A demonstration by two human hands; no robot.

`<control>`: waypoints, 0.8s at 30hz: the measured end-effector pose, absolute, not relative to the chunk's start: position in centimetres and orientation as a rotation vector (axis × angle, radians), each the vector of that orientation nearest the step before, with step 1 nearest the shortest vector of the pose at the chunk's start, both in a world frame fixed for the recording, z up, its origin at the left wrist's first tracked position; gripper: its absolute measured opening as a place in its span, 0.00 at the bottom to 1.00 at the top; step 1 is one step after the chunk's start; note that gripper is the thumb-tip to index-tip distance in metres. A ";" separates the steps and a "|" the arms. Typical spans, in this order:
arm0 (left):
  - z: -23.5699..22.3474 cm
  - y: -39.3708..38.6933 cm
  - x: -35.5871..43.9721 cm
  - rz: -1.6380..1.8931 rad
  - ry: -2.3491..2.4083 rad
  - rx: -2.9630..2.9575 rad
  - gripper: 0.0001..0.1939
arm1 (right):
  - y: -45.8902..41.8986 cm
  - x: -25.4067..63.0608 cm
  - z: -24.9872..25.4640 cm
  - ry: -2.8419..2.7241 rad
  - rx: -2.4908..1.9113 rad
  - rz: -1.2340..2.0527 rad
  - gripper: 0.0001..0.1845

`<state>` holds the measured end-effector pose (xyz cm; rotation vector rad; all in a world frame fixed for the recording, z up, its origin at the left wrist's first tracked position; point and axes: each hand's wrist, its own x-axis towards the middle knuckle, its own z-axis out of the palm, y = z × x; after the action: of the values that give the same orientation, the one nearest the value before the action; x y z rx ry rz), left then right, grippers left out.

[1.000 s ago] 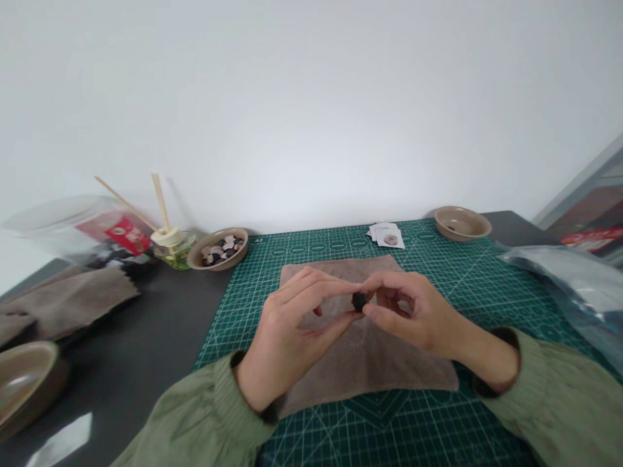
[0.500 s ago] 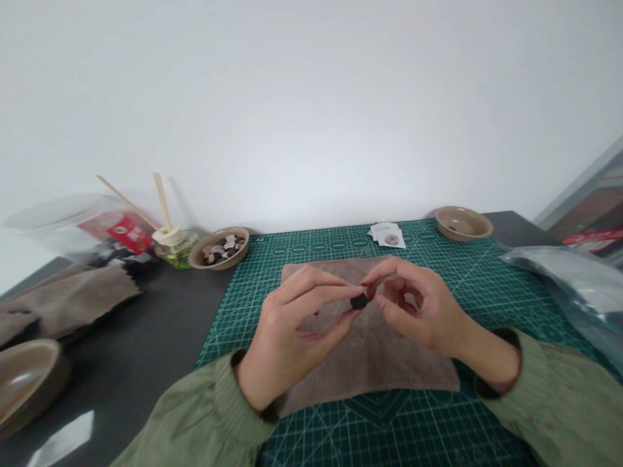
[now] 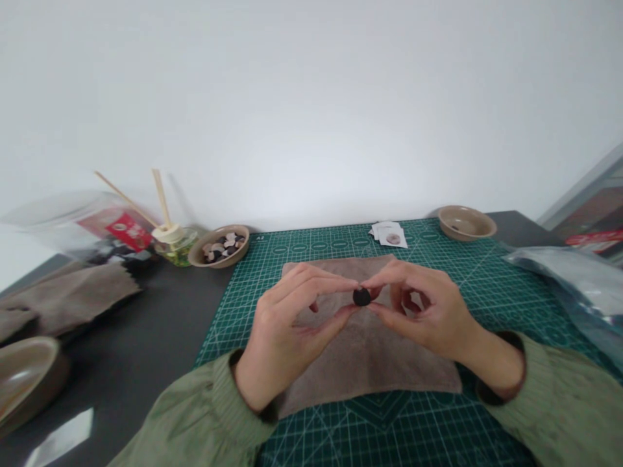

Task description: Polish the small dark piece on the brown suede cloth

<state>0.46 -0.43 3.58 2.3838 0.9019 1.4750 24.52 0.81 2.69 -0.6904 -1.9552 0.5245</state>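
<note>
A small black round piece [image 3: 361, 297] is held up in front of me, its flat dark face towards the camera. My left hand [image 3: 299, 324] pinches its left side between thumb and fingertips. From the right, the thumb and forefinger of my right hand [image 3: 423, 308] close on the same piece, the other fingers curled in. Below both hands lies a brown cloth [image 3: 370, 363], spread on a green cutting mat [image 3: 311, 246]. The hands cover part of the cloth.
At the back left, a brown bowl [image 3: 195, 256] holds several black and beige pieces. Beside it stands a reed diffuser [image 3: 172, 243]. A bowl [image 3: 467, 224] with a dark piece, white cards [image 3: 389, 235] and a plastic bag [image 3: 569, 275] are towards the right. Another bowl [image 3: 48, 353] sits left.
My right thumb and forefinger have closed on the black piece, which has turned so that its round face shows. My left hand keeps its pinch.
</note>
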 end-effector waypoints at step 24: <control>3.8 -0.6 0.5 1.479 0.869 2.352 0.13 | 1.0 24.6 2.7 -2.005 -0.663 0.490 0.11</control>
<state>0.53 -0.60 3.82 2.3519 0.8694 1.4789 24.59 1.03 2.75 -0.6632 -2.0052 0.4897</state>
